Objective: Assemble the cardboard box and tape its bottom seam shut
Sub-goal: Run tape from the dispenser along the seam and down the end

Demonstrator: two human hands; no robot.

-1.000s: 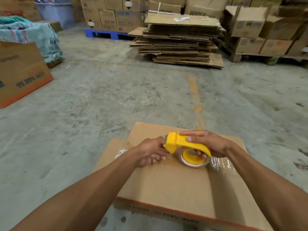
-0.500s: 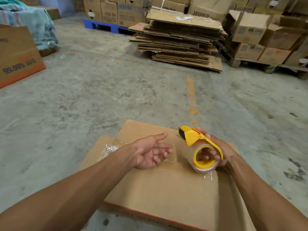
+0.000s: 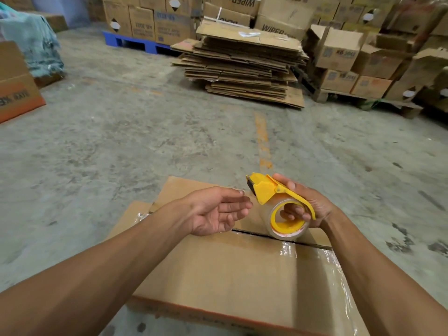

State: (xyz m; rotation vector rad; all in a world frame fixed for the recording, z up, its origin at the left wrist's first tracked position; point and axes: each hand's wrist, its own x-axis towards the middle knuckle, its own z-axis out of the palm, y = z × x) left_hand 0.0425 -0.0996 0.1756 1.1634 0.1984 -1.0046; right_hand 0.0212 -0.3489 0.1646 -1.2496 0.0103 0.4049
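A brown cardboard box (image 3: pixel 218 275) stands on the concrete floor below me, its flaps folded flat on top with a dark seam running across. Shiny clear tape lies along the box's right side and at its left edge. My right hand (image 3: pixel 305 204) grips a yellow tape dispenser (image 3: pixel 278 202) holding a roll of clear tape, lifted just above the seam, fingers curled through the roll's core. My left hand (image 3: pixel 218 209) hovers palm up above the box with its fingers relaxed, holding nothing, just left of the dispenser's blade.
A pile of flattened cardboard (image 3: pixel 244 66) lies ahead on the floor. Stacked boxes (image 3: pixel 351 54) on pallets line the back and right, one on a blue pallet (image 3: pixel 135 42). A printed orange-banded box (image 3: pixel 17 88) stands at far left. An orange line (image 3: pixel 261 139) marks the floor.
My right hand has lifted the dispenser off the box top and tilted it up. My left hand let go of the tape end and turned palm up.
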